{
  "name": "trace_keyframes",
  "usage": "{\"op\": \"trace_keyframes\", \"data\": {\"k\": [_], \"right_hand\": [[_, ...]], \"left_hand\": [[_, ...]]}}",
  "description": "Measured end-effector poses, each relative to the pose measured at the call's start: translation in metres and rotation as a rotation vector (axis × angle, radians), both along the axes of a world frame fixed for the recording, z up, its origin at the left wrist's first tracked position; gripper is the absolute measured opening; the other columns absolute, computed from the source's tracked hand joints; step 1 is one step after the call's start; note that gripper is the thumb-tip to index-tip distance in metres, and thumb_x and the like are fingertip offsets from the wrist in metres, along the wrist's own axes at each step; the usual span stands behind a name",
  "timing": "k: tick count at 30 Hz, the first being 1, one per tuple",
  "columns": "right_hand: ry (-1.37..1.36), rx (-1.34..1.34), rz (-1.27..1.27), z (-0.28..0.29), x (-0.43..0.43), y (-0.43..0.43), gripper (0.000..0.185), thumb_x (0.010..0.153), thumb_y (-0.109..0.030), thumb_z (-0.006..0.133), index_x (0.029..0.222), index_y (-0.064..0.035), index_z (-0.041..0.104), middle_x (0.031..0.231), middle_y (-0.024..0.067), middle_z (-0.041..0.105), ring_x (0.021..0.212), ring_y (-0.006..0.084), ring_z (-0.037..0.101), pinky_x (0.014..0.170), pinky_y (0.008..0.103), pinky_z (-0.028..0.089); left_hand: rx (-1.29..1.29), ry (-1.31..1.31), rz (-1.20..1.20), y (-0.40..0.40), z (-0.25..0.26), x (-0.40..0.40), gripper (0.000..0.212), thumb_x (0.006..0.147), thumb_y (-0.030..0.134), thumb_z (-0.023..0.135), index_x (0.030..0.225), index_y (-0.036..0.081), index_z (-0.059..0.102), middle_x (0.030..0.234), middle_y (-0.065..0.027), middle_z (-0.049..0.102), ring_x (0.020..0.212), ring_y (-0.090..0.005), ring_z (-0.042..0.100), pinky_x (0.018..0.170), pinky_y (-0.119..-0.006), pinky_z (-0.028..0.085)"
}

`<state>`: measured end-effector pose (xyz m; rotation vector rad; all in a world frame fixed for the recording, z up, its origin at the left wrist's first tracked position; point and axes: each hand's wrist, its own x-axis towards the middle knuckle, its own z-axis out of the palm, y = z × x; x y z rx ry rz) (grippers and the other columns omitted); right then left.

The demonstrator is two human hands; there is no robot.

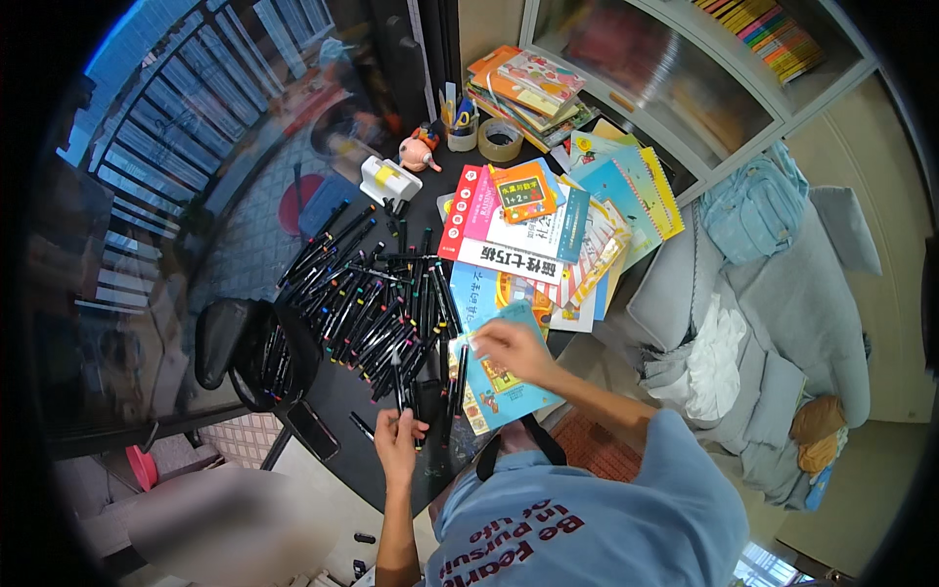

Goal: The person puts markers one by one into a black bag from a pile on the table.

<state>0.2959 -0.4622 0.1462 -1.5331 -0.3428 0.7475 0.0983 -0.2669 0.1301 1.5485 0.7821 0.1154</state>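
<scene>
My left hand is at the table's near edge, its fingers closed around the lower end of a black marker pen. That marker points away from me, and its far end shows a pale tip. Over a light blue picture book hovers my right hand, slightly blurred, fingers curled; whether they hold something small cannot be made out. Between the hands lie a few black markers near the book's left edge. Beyond my left hand spreads a heap of black markers with coloured ends.
A black pouch with markers inside stands left, beside a smartphone. Books overlap on the right. Packing tape, a pen cup and a white device stand at the back. A glass pane borders the left.
</scene>
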Motion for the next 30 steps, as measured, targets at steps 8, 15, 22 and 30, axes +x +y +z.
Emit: {"op": "trace_keyframes", "data": {"k": [8, 15, 22, 30], "right_hand": [[0.031, -0.179, -0.566, -0.043, 0.037, -0.091, 0.014, 0.092, -0.014, 0.056, 0.089, -0.0012, 0.061, 0.07, 0.0017, 0.062, 0.062, 0.0072, 0.055, 0.053, 0.0216, 0.04], [-0.014, -0.16, -0.184, -0.057, -0.025, -0.027, 0.017, 0.09, -0.015, 0.059, 0.093, 0.0002, 0.065, 0.076, 0.0019, 0.065, 0.068, 0.008, 0.059, 0.056, 0.0228, 0.044], [0.307, 0.042, 0.231, -0.016, -0.158, 0.074, 0.024, 0.091, -0.024, 0.063, 0.103, -0.003, 0.065, 0.069, -0.0028, 0.058, 0.057, 0.0044, 0.049, 0.051, 0.0194, 0.036], [0.301, 0.071, -0.062, -0.015, -0.248, 0.117, 0.032, 0.084, -0.027, 0.072, 0.068, -0.0103, 0.05, 0.058, -0.0039, 0.049, 0.049, 0.0032, 0.043, 0.044, 0.0198, 0.031]], "left_hand": [[-0.084, 0.142, 0.214, 0.018, -0.049, -0.028, 0.022, 0.09, 0.02, 0.066, 0.076, 0.007, 0.055, 0.065, 0.006, 0.049, 0.056, -0.0035, 0.041, 0.051, -0.02, 0.032], [-0.365, 0.038, 0.132, 0.009, -0.019, -0.033, 0.015, 0.092, 0.017, 0.061, 0.095, 0.002, 0.064, 0.07, 0.003, 0.053, 0.056, -0.0035, 0.042, 0.049, -0.019, 0.032], [-0.409, -0.094, -0.078, 0.011, 0.006, -0.086, 0.014, 0.087, 0.016, 0.068, 0.092, 0.002, 0.065, 0.071, 0.0064, 0.055, 0.06, -0.0016, 0.045, 0.053, -0.018, 0.033], [0.051, -0.211, 0.005, 0.029, 0.025, -0.155, 0.019, 0.08, 0.01, 0.074, 0.091, -0.002, 0.064, 0.062, -0.0034, 0.06, 0.053, -0.0071, 0.052, 0.05, -0.025, 0.042]]}}
